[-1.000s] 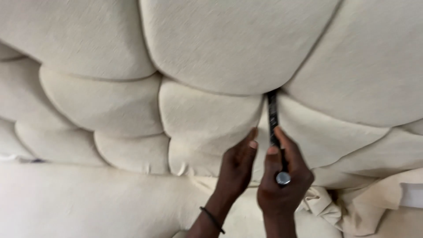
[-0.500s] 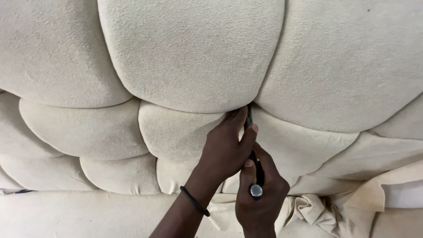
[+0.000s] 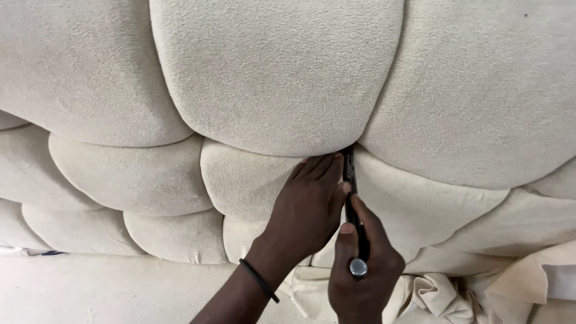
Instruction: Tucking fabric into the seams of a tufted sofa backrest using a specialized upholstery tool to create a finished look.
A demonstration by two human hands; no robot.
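Nearest to you, at the bottom edge of the view, your right hand [image 3: 363, 273] is wrapped around a slim dark tool [image 3: 353, 198]. Its fingers are curled shut about the shaft, the index finger stretched along the top and the thumb lying against the left side. A round silver cap [image 3: 358, 267] at the tool's near end shows just above your knuckles. The tool runs straight away from you, and its far tip is sunk into the seam where several cushion panels meet.

Just beside it on the left, your left hand [image 3: 306, 207] lies flat on the cream upholstery [image 3: 276, 72]. Its fingers are pressed together and extended, their tips touching the fold right beside the tool's shaft. The thumb side rests against the tool, so the two hands touch. A thin black band [image 3: 259, 279] circles your left wrist.

Below and to the right of your hands, loose cream fabric [image 3: 444, 297] lies bunched in creases, hanging free of the padding.

Beyond your hands, the padded surface fills the whole view: puffed, rounded panels divided by deep tucked seams. A large panel bulges directly above the tool's tip, with a broad one to its right and another to its left. Smaller panels step down in rows toward the lower left.
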